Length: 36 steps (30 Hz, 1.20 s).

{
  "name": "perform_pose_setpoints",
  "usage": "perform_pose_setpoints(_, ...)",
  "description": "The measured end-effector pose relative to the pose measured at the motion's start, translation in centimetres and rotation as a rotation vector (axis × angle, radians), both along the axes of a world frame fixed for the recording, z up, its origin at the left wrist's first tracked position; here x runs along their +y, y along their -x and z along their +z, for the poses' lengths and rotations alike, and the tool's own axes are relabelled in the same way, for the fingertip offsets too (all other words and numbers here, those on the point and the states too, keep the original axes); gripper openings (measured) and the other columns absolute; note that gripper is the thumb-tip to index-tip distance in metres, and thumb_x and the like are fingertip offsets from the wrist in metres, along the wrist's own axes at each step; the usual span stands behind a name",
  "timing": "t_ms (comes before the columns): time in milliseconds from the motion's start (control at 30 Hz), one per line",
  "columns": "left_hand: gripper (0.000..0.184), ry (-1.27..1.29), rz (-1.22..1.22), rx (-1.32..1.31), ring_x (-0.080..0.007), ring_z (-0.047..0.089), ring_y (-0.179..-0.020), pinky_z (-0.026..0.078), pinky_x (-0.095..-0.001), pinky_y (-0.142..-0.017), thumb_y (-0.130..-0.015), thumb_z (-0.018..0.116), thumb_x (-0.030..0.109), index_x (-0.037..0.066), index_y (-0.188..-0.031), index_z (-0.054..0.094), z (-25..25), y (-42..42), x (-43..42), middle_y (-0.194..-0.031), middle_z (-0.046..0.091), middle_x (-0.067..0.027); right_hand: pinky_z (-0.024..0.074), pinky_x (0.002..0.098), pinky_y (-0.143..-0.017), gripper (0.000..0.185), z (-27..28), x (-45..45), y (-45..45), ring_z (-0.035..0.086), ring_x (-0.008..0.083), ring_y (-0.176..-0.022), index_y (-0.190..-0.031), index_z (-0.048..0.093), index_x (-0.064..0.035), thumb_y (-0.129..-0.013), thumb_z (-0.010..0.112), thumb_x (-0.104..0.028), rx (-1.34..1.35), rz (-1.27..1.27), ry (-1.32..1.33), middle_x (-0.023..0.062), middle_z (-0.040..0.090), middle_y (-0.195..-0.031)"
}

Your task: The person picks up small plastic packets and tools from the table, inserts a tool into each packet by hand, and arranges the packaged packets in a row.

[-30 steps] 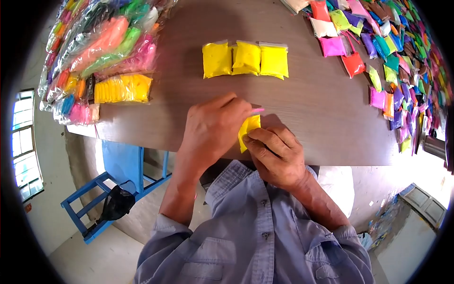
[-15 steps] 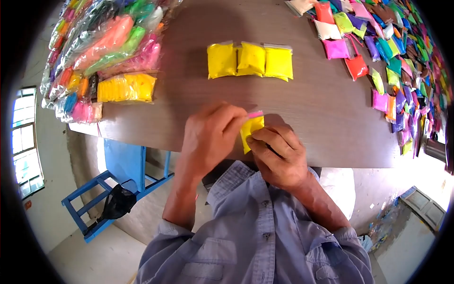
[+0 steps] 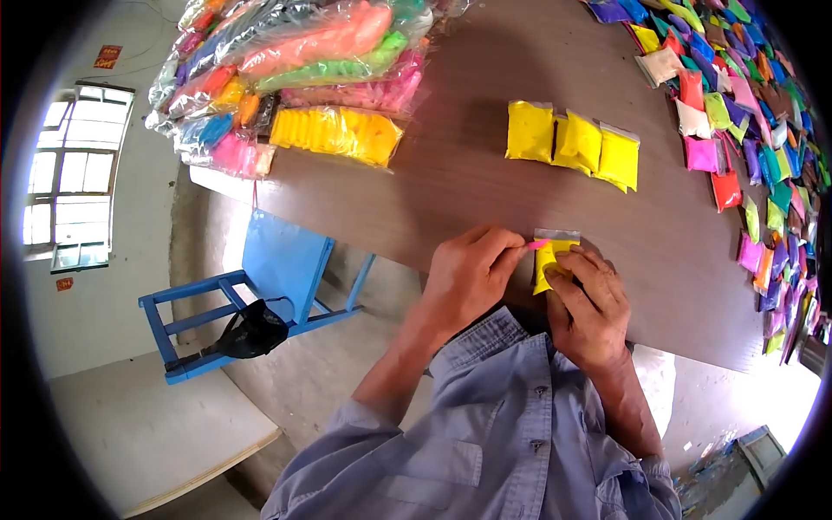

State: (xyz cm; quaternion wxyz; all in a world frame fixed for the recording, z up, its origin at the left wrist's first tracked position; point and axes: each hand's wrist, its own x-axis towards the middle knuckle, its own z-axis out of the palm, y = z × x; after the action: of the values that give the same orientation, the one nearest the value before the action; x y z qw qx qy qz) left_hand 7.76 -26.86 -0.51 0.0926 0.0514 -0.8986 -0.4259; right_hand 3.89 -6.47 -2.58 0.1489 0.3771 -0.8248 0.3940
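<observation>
Watching by remote feed, I have the left hand (image 3: 475, 276) with thumb and forefinger pinched on a small pink strip (image 3: 539, 244) at the upper left edge of a yellow packet (image 3: 546, 257). The right hand (image 3: 596, 303) grips that packet from its right side, thumb and fingers closed on it, the other fingers curled. The packet is near the table's near edge, its clear top strip facing away from the wearer; I can't tell if it touches the brown table (image 3: 451, 186). Beyond it I see 3 yellow packets (image 3: 578, 144) in a row, between bagged bundles (image 3: 334, 134) at left and a colourful heap (image 3: 771, 143) at right.
</observation>
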Motion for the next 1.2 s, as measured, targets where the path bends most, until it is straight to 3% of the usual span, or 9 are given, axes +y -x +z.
perform_pose_setpoints(100, 0.007, 0.256, 0.105, 0.084, -0.0340, 0.070, -0.078, 0.055, -0.0393, -0.069, -0.091, 0.077, 0.004, 0.003, -0.096, 0.073, -0.5, 0.0, -0.5, -0.091, 0.072, -0.0146, 0.0572, 0.0427, -0.087, 0.030, 0.0, -0.2, -0.1, 0.069, 0.0341, -0.107, -0.104, 0.076, -0.0027, -0.075, 0.078, 0.002, -0.011, -0.003, 0.003, 0.0118, 0.070, -0.114)
perform_pose_setpoints(367, 0.005, 0.038, 0.197, 0.110, -0.0151, 0.066, -0.071, 0.053, -0.0314, -0.066, -0.094, 0.076, 0.005, 0.000, -0.095, 0.074, 0.1, -0.4, -0.7, -0.083, 0.071, -0.0107, 0.0566, 0.0410, -0.091, 0.033, 0.6, 3.9, -0.9, 0.069, 0.0350, -0.105, -0.108, 0.076, 0.0001, -0.075, 0.081, 0.002, -0.016, -0.181, 0.078, 0.0128, 0.071, -0.114)
perform_pose_setpoints(500, 0.003, 0.168, 0.223, 0.168, -0.0326, 0.069, -0.072, 0.054, -0.0419, -0.064, -0.091, 0.075, 0.006, 0.005, -0.091, 0.073, -1.1, 0.9, 0.4, -0.083, 0.072, -0.0127, 0.0569, 0.0407, -0.096, 0.029, 1.1, 10.0, -0.8, 0.071, 0.0331, -0.108, -0.113, 0.076, 0.0021, -0.084, 0.079, 0.002, -0.030, -0.491, 0.119, 0.0173, 0.072, -0.119)
perform_pose_setpoints(633, 0.005, 0.158, 0.084, 0.146, -0.0290, 0.070, -0.069, 0.054, -0.0381, -0.062, -0.092, 0.074, 0.007, 0.007, -0.088, 0.072, -1.8, 1.4, 5.3, -0.082, 0.071, -0.0133, 0.0559, 0.0337, -0.091, 0.026, 1.5, 15.7, -1.2, 0.070, 0.0256, -0.108, -0.118, 0.073, 0.0032, -0.092, 0.074, 0.004, -0.030, -0.666, 0.197, 0.0162, 0.073, -0.120)
perform_pose_setpoints(800, 0.006, 0.065, -0.463, 0.233, -0.0328, 0.070, -0.077, 0.055, -0.0461, -0.061, -0.094, 0.069, 0.014, 0.010, -0.097, 0.070, -1.7, -0.2, 16.4, -0.087, 0.070, -0.0102, 0.0547, 0.0288, -0.087, 0.023, 1.5, 18.2, -2.2, 0.069, 0.0197, -0.108, -0.120, 0.074, 0.0015, -0.097, 0.072, 0.002, -0.094, -0.837, 0.294, 0.0126, 0.072, -0.124)
perform_pose_setpoints(967, 0.005, -0.114, -0.355, 0.169, -0.0326, 0.072, -0.074, 0.056, -0.0426, -0.062, -0.094, 0.074, 0.012, 0.008, -0.096, 0.073, -1.0, -0.2, 15.9, -0.085, 0.072, -0.0125, 0.0548, 0.0265, -0.087, 0.021, 1.1, 19.4, -3.3, 0.068, 0.0170, -0.108, -0.121, 0.075, -0.0003, -0.100, 0.071, -0.001, -0.171, -0.833, 0.441, 0.0115, 0.072, -0.125)
perform_pose_setpoints(1067, 0.012, 0.032, 0.018, -0.002, -0.0022, 0.060, -0.070, 0.053, -0.0297, -0.059, -0.098, 0.076, 0.016, 0.004, -0.097, 0.075, -1.0, 0.4, 9.5, -0.073, 0.068, -0.0102, 0.0548, 0.0257, -0.086, 0.021, 0.7, 19.6, -3.6, 0.068, 0.0166, -0.108, -0.120, 0.075, -0.0007, -0.099, 0.071, 0.000, -0.185, -0.854, 0.435, 0.0115, 0.072, -0.124)
perform_pose_setpoints(1100, 0.009, 0.144, 0.090, 0.067, -0.0340, 0.069, -0.060, 0.051, -0.0410, -0.053, -0.098, 0.073, 0.019, 0.013, -0.092, 0.072, -1.3, 0.8, 7.1, -0.074, 0.067, -0.0156, 0.0548, 0.0257, -0.086, 0.021, 0.6, 19.5, -3.7, 0.068, 0.0166, -0.108, -0.120, 0.075, -0.0007, -0.099, 0.071, 0.000, -0.189, -0.858, 0.437, 0.0115, 0.072, -0.124)
perform_pose_setpoints(1200, 0.008, 0.270, 0.149, 0.218, -0.0336, 0.070, -0.068, 0.054, -0.0448, -0.061, -0.096, 0.072, 0.015, 0.011, -0.089, 0.072, -1.8, 1.4, 4.4, -0.076, 0.071, -0.0121, 0.0546, 0.0252, -0.085, 0.020, 0.3, 18.9, -3.5, 0.068, 0.0166, -0.107, -0.118, 0.075, -0.0004, -0.098, 0.072, 0.000, -0.191, -0.859, 0.455, 0.0115, 0.073, -0.123)
